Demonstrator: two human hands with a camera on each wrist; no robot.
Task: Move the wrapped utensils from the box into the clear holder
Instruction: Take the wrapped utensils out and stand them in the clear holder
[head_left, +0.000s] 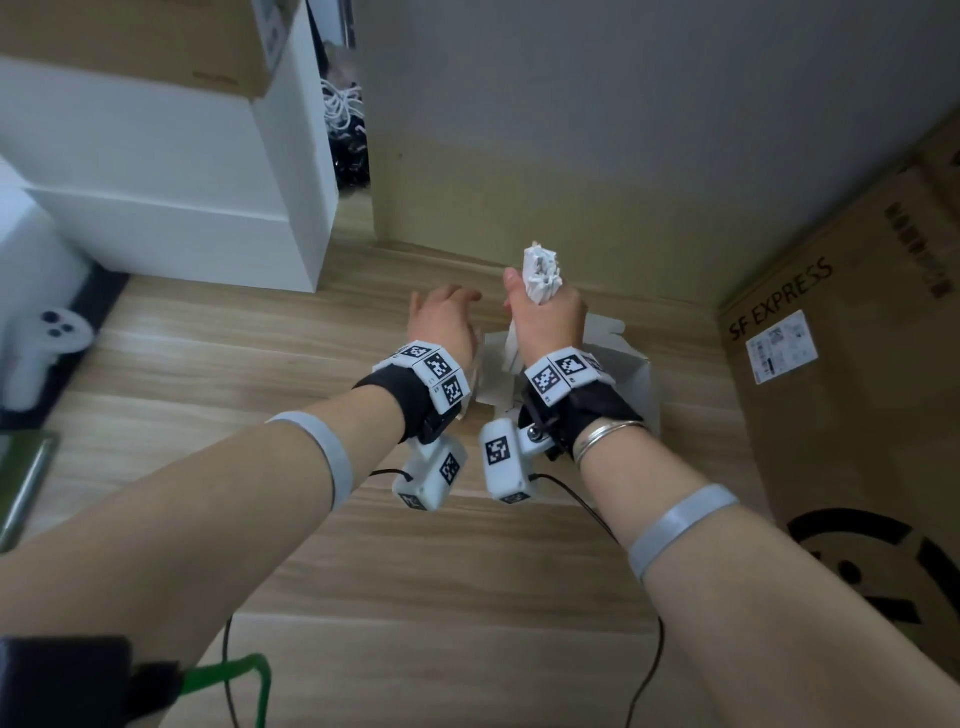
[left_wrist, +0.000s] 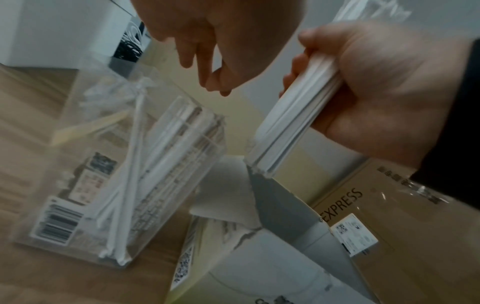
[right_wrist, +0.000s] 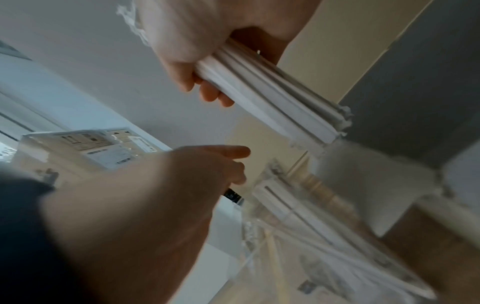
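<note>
My right hand (head_left: 545, 312) grips a thick bundle of white paper-wrapped utensils (head_left: 543, 273) and holds it upright above the open white box (head_left: 634, 379). In the left wrist view the bundle (left_wrist: 293, 123) hangs just over the box's raised flaps (left_wrist: 280, 205). Left of the box stands the clear holder (left_wrist: 205, 162), with several wrapped utensils (left_wrist: 135, 185) leaning inside. My left hand (left_wrist: 207, 78) hovers over the holder, fingers hanging loose and holding nothing. In the head view, that left hand (head_left: 447, 312) hides the holder.
A big brown SF Express carton (head_left: 857, 389) stands close on the right. A beige wall (head_left: 571, 208) is right behind the hands. A white cabinet (head_left: 182, 182) and a white controller (head_left: 52, 338) are at the left. Cables (head_left: 597, 509) trail over the wood surface (head_left: 415, 571).
</note>
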